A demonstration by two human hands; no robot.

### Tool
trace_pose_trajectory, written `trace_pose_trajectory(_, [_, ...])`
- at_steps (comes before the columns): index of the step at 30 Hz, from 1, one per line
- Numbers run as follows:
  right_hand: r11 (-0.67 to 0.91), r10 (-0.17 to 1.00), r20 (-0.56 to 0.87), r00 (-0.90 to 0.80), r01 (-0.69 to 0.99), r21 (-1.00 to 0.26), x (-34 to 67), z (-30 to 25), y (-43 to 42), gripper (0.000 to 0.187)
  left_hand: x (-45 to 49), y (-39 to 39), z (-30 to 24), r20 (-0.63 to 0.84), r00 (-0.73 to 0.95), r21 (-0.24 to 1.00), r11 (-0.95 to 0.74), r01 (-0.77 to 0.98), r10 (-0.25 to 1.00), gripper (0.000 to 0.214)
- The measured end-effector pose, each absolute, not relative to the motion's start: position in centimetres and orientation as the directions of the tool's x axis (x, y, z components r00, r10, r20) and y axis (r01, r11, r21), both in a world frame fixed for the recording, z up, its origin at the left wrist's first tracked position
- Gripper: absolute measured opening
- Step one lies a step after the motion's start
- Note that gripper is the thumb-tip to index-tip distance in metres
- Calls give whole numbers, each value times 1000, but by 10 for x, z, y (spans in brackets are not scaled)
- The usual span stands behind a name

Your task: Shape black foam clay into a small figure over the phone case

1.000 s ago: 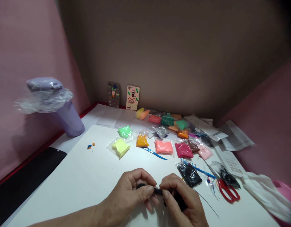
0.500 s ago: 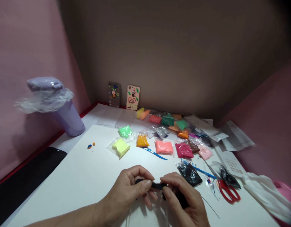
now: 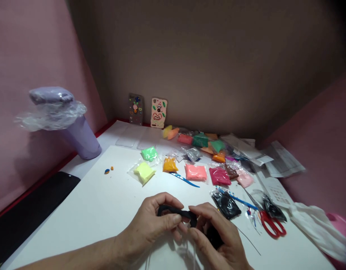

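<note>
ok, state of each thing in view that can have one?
left hand: pinching black clay
right hand: pinching black clay
black clay: stretched into a strip between both hands
scissors: shut, lying flat
purple tumbler: upright, top wrapped in plastic
phone cases: leaning upright on the wall

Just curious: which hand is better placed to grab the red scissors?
Probably the right hand: the red scissors lie on its side, while the left hand pinches the black clay farther away.

Partly hidden by fingers of left hand (image 3: 153, 225) and right hand (image 3: 218, 240): black clay (image 3: 173, 210), far end lost in right palm.
Cut by bottom edge: right hand.
Cut by left edge: mat (image 3: 29, 210).
Blurred, cut by right edge: pink object (image 3: 340, 228).
Too small to read: print on papers (image 3: 282, 165).
</note>
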State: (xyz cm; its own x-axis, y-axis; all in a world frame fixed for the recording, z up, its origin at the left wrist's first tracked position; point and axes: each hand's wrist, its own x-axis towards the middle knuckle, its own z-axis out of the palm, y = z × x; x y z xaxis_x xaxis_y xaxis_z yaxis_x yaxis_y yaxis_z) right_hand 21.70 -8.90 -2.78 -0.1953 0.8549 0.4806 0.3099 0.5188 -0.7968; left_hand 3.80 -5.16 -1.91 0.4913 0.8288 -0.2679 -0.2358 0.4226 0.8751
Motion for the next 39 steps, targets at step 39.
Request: trace_pose_trajectory(39, [672,612,713,-341,699,-243,224,-35,-96,39,39,-53,-7,-357,381,824,480,-302,853,27])
